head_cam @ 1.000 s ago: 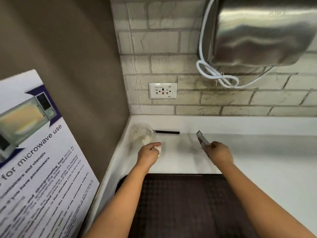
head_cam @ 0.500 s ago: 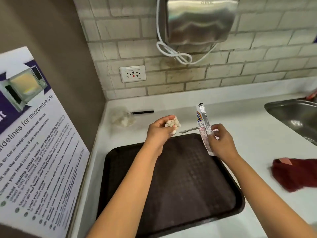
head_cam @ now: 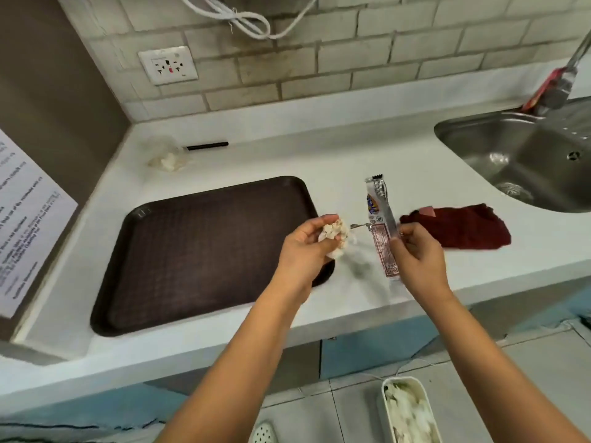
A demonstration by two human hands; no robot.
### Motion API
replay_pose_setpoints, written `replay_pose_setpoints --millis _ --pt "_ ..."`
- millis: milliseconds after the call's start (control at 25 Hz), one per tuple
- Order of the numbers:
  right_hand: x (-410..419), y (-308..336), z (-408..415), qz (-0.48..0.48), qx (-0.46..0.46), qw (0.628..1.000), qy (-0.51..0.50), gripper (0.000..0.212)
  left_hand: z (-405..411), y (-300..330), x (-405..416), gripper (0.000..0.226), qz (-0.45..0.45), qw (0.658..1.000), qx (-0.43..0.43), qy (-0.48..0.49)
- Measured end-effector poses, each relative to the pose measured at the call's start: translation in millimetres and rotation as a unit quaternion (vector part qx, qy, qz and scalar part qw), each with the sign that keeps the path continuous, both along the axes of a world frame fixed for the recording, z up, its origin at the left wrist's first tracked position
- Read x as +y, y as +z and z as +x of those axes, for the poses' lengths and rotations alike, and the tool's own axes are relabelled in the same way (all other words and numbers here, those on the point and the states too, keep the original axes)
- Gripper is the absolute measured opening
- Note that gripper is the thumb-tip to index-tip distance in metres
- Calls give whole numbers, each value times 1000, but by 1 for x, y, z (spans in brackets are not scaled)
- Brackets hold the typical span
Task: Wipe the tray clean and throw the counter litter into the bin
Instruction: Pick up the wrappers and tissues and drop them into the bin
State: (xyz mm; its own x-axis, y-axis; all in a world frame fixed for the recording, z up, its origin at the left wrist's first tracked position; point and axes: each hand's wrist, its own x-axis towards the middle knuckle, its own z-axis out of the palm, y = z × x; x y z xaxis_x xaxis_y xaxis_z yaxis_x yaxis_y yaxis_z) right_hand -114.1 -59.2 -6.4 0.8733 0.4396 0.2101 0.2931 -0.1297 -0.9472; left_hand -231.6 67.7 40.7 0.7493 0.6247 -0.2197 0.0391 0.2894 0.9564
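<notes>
- Here, left hand (head_cam: pixel 307 247): fingers curl round a crumpled paper wad (head_cam: pixel 335 235) — the grip is closed on it, held above the tray's right edge. The wad looks feather-light, soft and compressible; any pinch should hold it, though loose flakes could shed.
- Right hand (head_cam: pixel 419 254): thumb and fingers pinch a long snack wrapper (head_cam: pixel 382 228) at its mid-length, standing nearly upright over the tabletop (head_cam: pixel 319 161). The wrapper is thin foil-lined film, glossy and probably slippery, floppy beyond the pinch; gripping near the middle, as shown, likely keeps it from folding over.
- Tray (head_cam: pixel 204 251): dark brown, rectangular, rounded corners, raised rim, fine gridded texture; it lies flat at the left of the tabletop. Judged rigid plastic, light for its size, best lifted by the rim.
- Red cloth (head_cam: pixel 460 225): rumpled, soft textile lying just right of the wrapper — the likely wiping tool, untouched.
- Remaining litter: a clear crumpled bag (head_cam: pixel 168 158) and a thin black stick (head_cam: pixel 207 146) near the back-left corner, well apart from both hands.
- Bin (head_cam: pixel 406 410): a white-rimmed container on the floor below the tabletop edge, already holding pale scraps.
- Steel sink (head_cam: pixel 524 161): smooth, reflective, at far right.
</notes>
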Motion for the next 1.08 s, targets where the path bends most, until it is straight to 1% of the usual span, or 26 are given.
replay_pose_setpoints --millis 80,200,320,440,520,600,640,720,760,800,880,960,1080 --pt "-44 -18 3 30 7 999 -23 21 3 -19 -46 37 -18 1000 21 -5" --pt "-111 -71 -3 71 21 991 -107 20 4 -61 -113 35 -96 993 59 -37" --pt "-164 -127 -14 61 52 988 -135 20 7 -117 -164 36 -139 980 129 -64" --pt "-207 -196 -29 -11 129 973 -189 24 11 -193 -205 37 -167 954 232 -92" --pt "-232 -255 -44 -108 183 953 -217 22 9 -251 -223 34 -178 929 310 -95" --pt "-250 -309 -56 -199 268 916 -223 29 12 -303 -228 30 -178 906 370 -104" --pt "-256 -334 -57 -221 320 894 -223 28 18 -330 -230 29 -172 898 390 -108" --pt "-266 -380 -55 -259 404 849 -220 17 29 -381 -233 28 -157 885 426 -106" --pt "-270 -404 -52 -287 415 836 -215 16 35 -402 -234 26 -156 879 439 -106" --pt "-273 -427 -50 -313 418 829 -201 22 41 -420 -236 23 -157 873 449 -108" --pt "-276 -466 -45 -338 426 822 -169 29 50 -454 -243 21 -151 865 465 -114" --pt "-275 -496 -42 -336 421 832 -133 30 58 -481 -246 19 -157 866 462 -106" --pt "-277 -543 -36 -345 387 846 -125 28 74 -529 -253 20 -166 867 459 -100"
